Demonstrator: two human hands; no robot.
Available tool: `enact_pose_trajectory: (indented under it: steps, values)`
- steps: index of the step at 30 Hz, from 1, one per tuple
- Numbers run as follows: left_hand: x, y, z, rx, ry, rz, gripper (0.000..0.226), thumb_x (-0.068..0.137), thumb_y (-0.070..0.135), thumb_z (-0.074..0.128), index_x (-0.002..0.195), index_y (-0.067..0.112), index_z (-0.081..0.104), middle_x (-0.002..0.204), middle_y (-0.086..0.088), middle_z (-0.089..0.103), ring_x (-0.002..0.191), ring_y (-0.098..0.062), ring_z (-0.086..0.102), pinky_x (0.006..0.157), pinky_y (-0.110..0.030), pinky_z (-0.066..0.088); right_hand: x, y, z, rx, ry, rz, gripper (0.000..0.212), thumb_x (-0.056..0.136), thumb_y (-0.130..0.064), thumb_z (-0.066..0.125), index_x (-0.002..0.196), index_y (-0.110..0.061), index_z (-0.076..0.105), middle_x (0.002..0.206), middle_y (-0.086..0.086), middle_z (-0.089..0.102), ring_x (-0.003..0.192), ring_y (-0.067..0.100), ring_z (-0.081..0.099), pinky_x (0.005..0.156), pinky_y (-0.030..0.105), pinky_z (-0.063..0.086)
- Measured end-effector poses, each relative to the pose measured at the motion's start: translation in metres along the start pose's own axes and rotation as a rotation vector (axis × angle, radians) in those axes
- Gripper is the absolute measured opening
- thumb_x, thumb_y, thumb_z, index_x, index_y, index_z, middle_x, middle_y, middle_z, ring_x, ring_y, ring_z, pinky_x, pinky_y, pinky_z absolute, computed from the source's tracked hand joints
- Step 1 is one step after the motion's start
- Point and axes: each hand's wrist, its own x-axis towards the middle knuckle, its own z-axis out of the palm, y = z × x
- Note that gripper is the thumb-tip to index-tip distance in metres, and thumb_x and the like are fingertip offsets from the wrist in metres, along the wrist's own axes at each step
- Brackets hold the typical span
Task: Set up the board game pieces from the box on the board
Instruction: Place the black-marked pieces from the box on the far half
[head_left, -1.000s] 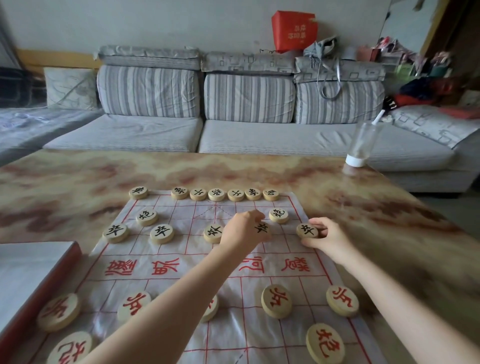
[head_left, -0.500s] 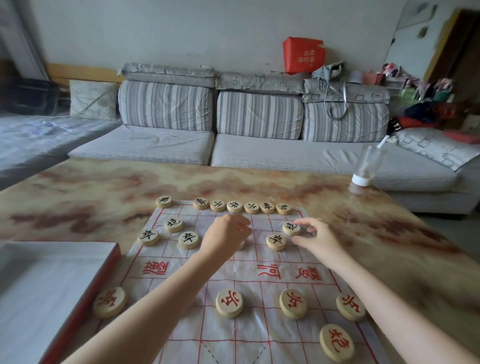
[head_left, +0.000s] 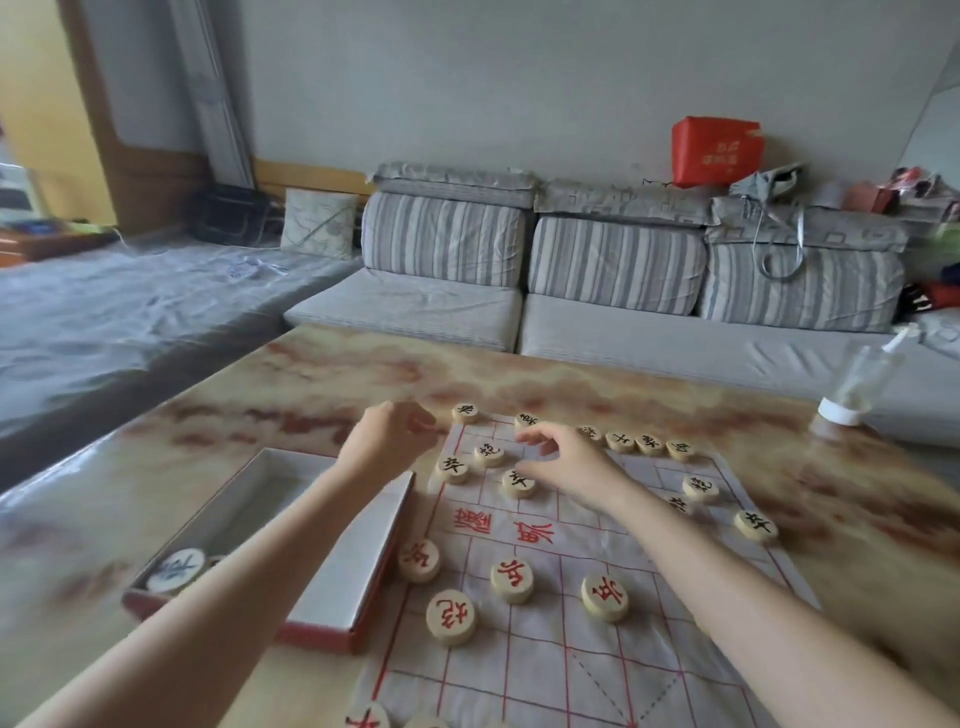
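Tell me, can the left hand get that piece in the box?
Probably yes. The box is open, and the piece lies at its near end, uncovered beside the left forearm. The left hand is past the box's far end with its fingers curled, so it would need to draw back.

I see a table (head_left: 571, 384) with a marbled cream and rust top. A thin white board sheet (head_left: 597, 644) with red grid lines lies flat on it. Just beside its left edge sits an open, red-sided box (head_left: 358, 545). Toward the far right stands what looks like a clear bottle (head_left: 857, 384), white cap down.
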Motion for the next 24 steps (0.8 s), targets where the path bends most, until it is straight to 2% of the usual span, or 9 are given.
enact_pose_trajectory:
  steps: [3,6,8,11,13,17,20,22,24]
  values:
    - [-0.007,-0.029,-0.036,0.034,-0.009,-0.048,0.022,0.077,0.020,0.069,0.098,0.016,0.071,0.094,-0.005,0.072,0.092,-0.022,0.065,0.083,-0.032,0.052,0.008,-0.027,0.023,0.025,-0.041,-0.022,0.041,0.081,-0.025,0.069,0.119,-0.017,0.059,0.111,-0.002,0.056,0.099,0.012,0.050,0.081,0.022,0.036]
    - [-0.020,-0.061,-0.067,0.107,-0.018,-0.071,0.022,0.076,0.015,0.069,0.097,0.012,0.071,0.095,-0.009,0.071,0.094,-0.024,0.066,0.081,-0.031,0.048,0.012,-0.050,0.050,0.065,-0.093,-0.053,0.039,0.080,-0.016,0.070,0.117,-0.012,0.059,0.107,0.001,0.057,0.094,0.011,0.050,0.083,0.020,0.039]
    - [-0.033,-0.081,-0.083,0.225,-0.069,-0.106,0.019,0.079,0.013,0.065,0.096,0.007,0.069,0.097,-0.012,0.070,0.096,-0.026,0.064,0.074,-0.026,0.043,0.011,-0.064,0.071,0.084,-0.157,-0.065,0.038,0.080,-0.013,0.069,0.117,-0.009,0.060,0.108,0.004,0.060,0.094,0.011,0.052,0.087,0.023,0.042]
    - [-0.051,-0.109,-0.104,0.399,-0.165,-0.182,0.019,0.082,0.017,0.058,0.094,0.009,0.070,0.094,-0.008,0.069,0.086,-0.022,0.063,0.065,-0.021,0.037,0.010,-0.081,0.106,0.051,-0.257,-0.108,0.040,0.078,-0.013,0.069,0.117,-0.013,0.060,0.112,0.003,0.064,0.104,0.015,0.054,0.094,0.027,0.041]
    - [-0.059,-0.127,-0.116,0.417,-0.225,-0.215,0.020,0.080,0.013,0.058,0.095,0.014,0.070,0.094,-0.003,0.068,0.081,-0.016,0.060,0.067,-0.018,0.039,0.010,-0.091,0.128,-0.027,-0.324,-0.152,0.043,0.078,-0.016,0.070,0.119,-0.017,0.060,0.118,0.001,0.064,0.115,0.013,0.050,0.098,0.024,0.037]
    - [-0.067,-0.146,-0.127,0.521,-0.402,-0.252,0.020,0.069,0.026,0.072,0.085,0.021,0.064,0.085,0.001,0.058,0.076,-0.017,0.050,0.069,-0.021,0.040,0.007,-0.113,0.168,-0.061,-0.448,-0.174,0.052,0.078,-0.021,0.071,0.127,-0.022,0.054,0.127,0.002,0.055,0.124,0.012,0.041,0.102,0.024,0.034]
    - [-0.070,-0.151,-0.122,0.566,-0.383,-0.230,0.032,0.065,0.028,0.074,0.093,0.016,0.067,0.092,-0.003,0.067,0.085,-0.023,0.061,0.073,-0.027,0.048,0.004,-0.125,0.194,-0.045,-0.482,-0.156,0.058,0.078,-0.024,0.071,0.132,-0.024,0.049,0.132,0.004,0.047,0.124,0.015,0.040,0.102,0.027,0.034]
    - [-0.071,-0.156,-0.117,0.610,-0.358,-0.196,0.035,0.063,0.030,0.075,0.094,0.017,0.067,0.087,-0.001,0.066,0.084,-0.022,0.057,0.074,-0.028,0.049,0.002,-0.130,0.210,-0.016,-0.471,-0.137,0.061,0.075,-0.028,0.073,0.131,-0.023,0.050,0.132,0.005,0.049,0.123,0.016,0.043,0.100,0.027,0.037]
    - [-0.073,-0.159,-0.114,0.624,-0.320,-0.176,0.034,0.062,0.032,0.075,0.093,0.022,0.067,0.080,0.004,0.060,0.085,-0.018,0.050,0.075,-0.028,0.049,-0.001,-0.134,0.222,0.038,-0.449,-0.113,0.059,0.070,-0.033,0.073,0.126,-0.024,0.055,0.125,0.002,0.055,0.108,0.013,0.052,0.093,0.024,0.041]
